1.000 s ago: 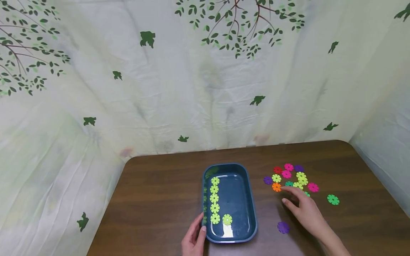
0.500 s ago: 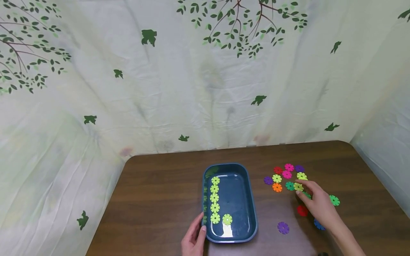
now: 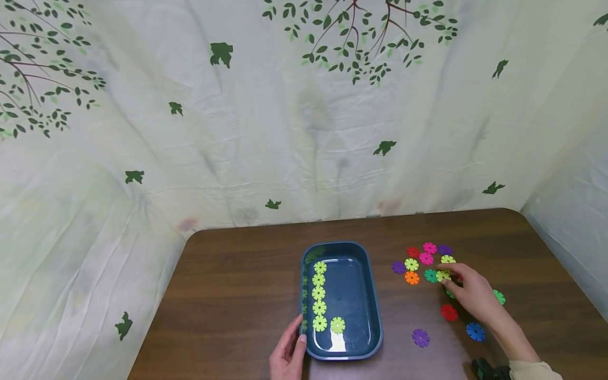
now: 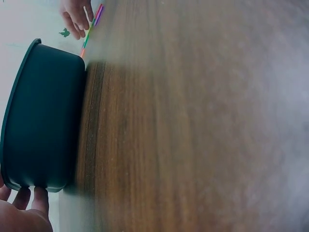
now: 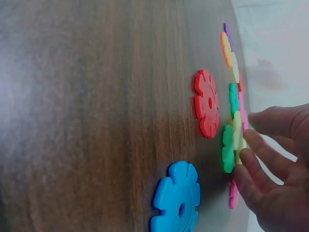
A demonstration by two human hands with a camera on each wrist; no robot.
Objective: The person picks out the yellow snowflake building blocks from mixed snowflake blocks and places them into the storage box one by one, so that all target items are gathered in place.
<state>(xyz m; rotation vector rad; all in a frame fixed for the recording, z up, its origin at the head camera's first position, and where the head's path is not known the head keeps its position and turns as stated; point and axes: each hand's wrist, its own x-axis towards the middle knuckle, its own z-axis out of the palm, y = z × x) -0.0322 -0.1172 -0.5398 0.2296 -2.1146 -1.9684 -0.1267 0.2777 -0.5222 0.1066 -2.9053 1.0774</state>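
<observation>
My left hand [image 3: 287, 354] holds the near left side of a dark blue tray [image 3: 373, 295], thumb at the rim and fingers against the outer wall. Inside, several yellow-green flower-shaped plastic pieces [image 3: 319, 293] form a column along the left, with another yellow-green piece [image 3: 338, 325] beside its near end. My right hand [image 3: 475, 295] reaches into loose flower pieces on the right. Its thumb and fingertips are spread around a yellow-green piece [image 3: 444, 276]; a gap shows between thumb and index finger in the right wrist view. Whether they touch a piece is unclear, and the hand hides some.
Orange [image 3: 411, 277], teal [image 3: 430, 275], pink [image 3: 426, 258], red and purple pieces lie around the right hand on the brown wooden table [image 3: 237, 295]. Nearer are a red piece [image 3: 448, 312], a blue piece [image 3: 475, 332] and a purple piece [image 3: 420, 338]. A leaf-patterned curtain [image 3: 304, 132] hangs behind.
My right hand has moved right, from beside the orange piece to the yellow-green pieces, uncovering the red and blue pieces. The left hand and tray stay put.
</observation>
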